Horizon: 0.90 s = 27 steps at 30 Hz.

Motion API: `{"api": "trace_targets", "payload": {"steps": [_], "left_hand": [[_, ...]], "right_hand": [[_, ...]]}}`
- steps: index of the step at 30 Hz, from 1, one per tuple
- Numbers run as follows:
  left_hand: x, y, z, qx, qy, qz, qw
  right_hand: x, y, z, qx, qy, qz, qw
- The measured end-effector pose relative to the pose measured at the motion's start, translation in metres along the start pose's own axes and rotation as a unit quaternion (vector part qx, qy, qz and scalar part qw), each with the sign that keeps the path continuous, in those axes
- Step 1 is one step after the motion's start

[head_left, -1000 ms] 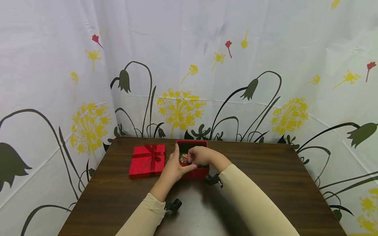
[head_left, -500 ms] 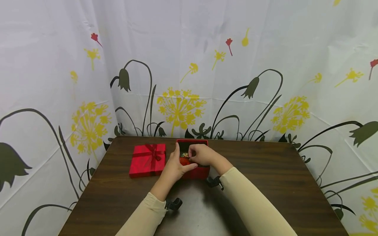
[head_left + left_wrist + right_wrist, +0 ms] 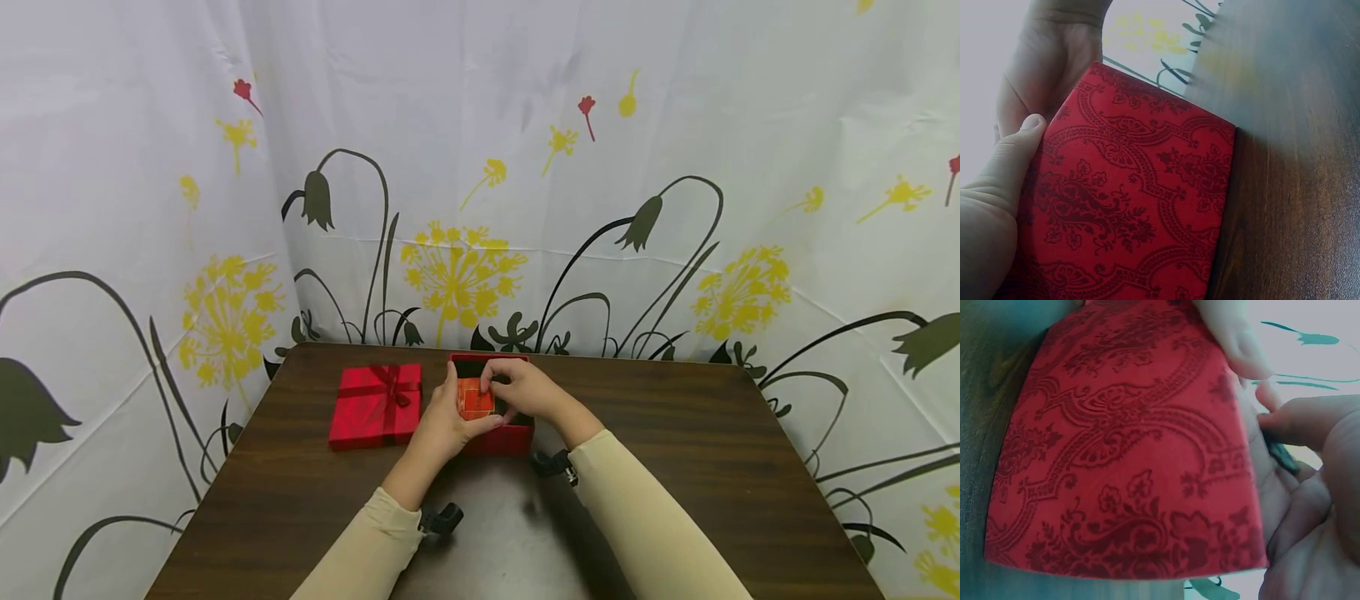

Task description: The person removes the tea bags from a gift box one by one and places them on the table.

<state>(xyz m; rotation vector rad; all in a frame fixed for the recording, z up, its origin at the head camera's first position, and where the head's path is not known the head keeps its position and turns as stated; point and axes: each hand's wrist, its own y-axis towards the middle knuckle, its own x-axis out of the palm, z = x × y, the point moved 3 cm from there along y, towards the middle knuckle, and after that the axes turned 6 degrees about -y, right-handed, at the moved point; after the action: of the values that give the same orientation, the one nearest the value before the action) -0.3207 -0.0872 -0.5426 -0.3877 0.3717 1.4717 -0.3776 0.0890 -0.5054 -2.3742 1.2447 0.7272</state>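
A red gift box [image 3: 498, 443] with a dark interior stands uncovered near the back of the table. Its outer wall carries a dark paisley pattern, as the left wrist view shows. My left hand [image 3: 442, 425] grips its left side, the thumb [image 3: 1013, 153] lying at the front rim. Over the opening, my right hand [image 3: 528, 390] pinches a small square orange item [image 3: 472, 402] with thin light lines at its upper right. What kind of item it is I cannot tell. In the right wrist view the bent fingers [image 3: 1316, 425] sit close to a small dark edge.
Left of the box lies its red lid [image 3: 360, 421] with a dark red ribbon and bow. The brown wooden table [image 3: 675, 433] reaches back to a white curtain [image 3: 480, 100] printed with flowers. Black wrist cameras [image 3: 442, 520] sit below the sleeves.
The small item, first showing a multicoloured face inside the box, has turned so its orange face points up. My right hand has risen slightly; the left has stayed at the box.
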Motion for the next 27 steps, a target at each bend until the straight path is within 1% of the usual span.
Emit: {"api": "trace_targets", "payload": {"steps": [4, 6, 9, 14, 18, 23, 27], "left_hand": [[0.000, 0.001, -0.002, 0.001, 0.000, 0.001, 1.0000], [0.000, 0.001, -0.002, 0.000, -0.002, 0.001, 1.0000], [-0.001, 0.000, -0.003, -0.003, -0.001, -0.001, 1.0000], [-0.001, -0.002, -0.003, -0.004, 0.007, -0.003, 1.0000], [-0.002, -0.002, -0.002, -0.001, 0.004, 0.000, 1.0000], [0.000, -0.001, -0.003, -0.008, 0.007, -0.001, 0.9999], [0.002, 0.000, -0.004, -0.017, 0.005, -0.001, 0.9998]], "right_hand": [[-0.003, -0.002, 0.002, 0.009, 0.050, 0.005, 0.9987], [-0.003, -0.004, 0.002, 0.005, 0.067, 0.004, 0.9977], [-0.002, -0.005, 0.002, -0.007, 0.076, 0.001, 0.9971], [-0.002, -0.009, 0.002, -0.019, 0.068, 0.006, 0.9975], [-0.004, -0.013, 0.004, -0.025, 0.087, 0.014, 0.9958], [-0.007, -0.020, 0.009, -0.021, 0.132, 0.047, 0.9899], [-0.012, -0.034, 0.010, -0.012, 0.154, 0.091, 0.9838]]}}
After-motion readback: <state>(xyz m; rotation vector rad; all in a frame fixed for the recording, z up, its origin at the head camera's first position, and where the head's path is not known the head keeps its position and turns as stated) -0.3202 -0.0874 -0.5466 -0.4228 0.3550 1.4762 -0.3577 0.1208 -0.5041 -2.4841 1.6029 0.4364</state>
